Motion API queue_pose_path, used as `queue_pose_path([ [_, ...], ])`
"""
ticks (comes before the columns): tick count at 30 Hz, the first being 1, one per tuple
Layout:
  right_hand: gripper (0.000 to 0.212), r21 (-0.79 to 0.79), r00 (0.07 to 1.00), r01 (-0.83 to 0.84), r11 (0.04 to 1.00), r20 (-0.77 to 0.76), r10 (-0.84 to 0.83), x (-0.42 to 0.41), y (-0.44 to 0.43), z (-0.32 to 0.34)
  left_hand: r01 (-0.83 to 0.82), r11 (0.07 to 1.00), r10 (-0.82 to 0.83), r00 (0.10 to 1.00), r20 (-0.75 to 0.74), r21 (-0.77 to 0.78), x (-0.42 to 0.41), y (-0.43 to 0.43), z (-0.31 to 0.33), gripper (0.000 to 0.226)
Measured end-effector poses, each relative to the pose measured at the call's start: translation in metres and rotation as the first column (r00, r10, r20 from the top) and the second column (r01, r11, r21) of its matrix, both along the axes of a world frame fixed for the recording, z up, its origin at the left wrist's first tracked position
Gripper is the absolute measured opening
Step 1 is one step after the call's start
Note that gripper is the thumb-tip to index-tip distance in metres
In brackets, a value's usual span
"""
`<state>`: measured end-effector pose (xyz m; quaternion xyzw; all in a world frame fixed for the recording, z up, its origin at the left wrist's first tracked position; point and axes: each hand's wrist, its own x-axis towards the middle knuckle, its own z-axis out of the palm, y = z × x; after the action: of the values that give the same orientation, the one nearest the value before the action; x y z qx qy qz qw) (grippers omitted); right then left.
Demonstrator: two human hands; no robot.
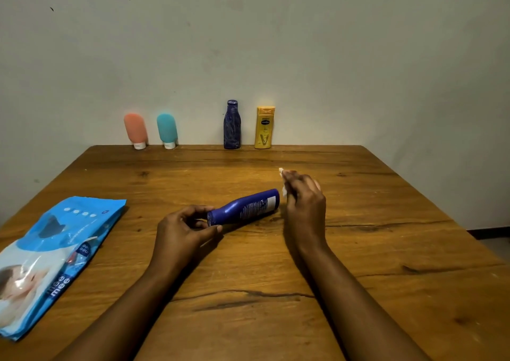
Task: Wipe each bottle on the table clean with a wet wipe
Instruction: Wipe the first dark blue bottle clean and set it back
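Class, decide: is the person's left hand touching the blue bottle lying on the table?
Touching. The head view shows the left hand with its thumb and fingertips closed around the cap end of the blue bottle, no gap between them.

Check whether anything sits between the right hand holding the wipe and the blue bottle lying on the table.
Nothing visible does. The right hand, with the white wet wipe pinched in its fingers, is just off the base end of the dark blue plastic bottle, with only a bare strip of wooden table between. The left hand grips the bottle's cap end.
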<state>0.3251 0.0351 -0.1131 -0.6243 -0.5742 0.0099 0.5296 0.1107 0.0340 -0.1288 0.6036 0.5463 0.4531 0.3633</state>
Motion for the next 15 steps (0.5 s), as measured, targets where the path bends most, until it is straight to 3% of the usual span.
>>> queue_pose_path([
  [2,0.046,-0.034,0.985,-0.111,0.993,0.126,0.115,-0.015,-0.009,0.002,-0.001,1.0,0.002,1.0,-0.021,0.015,0.002,-0.001,0.001,0.043],
  [4,0.048,-0.114,0.894,-0.246,0.963,0.357,0.271,-0.041,-0.017,-0.001,-0.002,1.0,0.002,1.0,-0.018,0.002,0.004,-0.002,0.001,0.043],
  [6,0.049,-0.161,0.807,-0.289,0.944,0.49,0.331,-0.056,-0.017,-0.007,-0.015,1.0,0.015,1.0,-0.001,-0.017,0.004,-0.002,0.001,0.043],
  [11,0.04,-0.17,0.95,-0.062,0.984,0.292,0.11,-0.014,0.0,-0.008,-0.007,0.999,0.009,0.998,-0.06,0.043,0.004,-0.002,0.004,0.043],
  [15,0.039,-0.167,0.947,-0.078,0.983,0.297,0.125,-0.013,0.0,-0.009,-0.003,0.999,0.005,0.999,-0.045,0.043,0.006,-0.003,0.004,0.042],
])
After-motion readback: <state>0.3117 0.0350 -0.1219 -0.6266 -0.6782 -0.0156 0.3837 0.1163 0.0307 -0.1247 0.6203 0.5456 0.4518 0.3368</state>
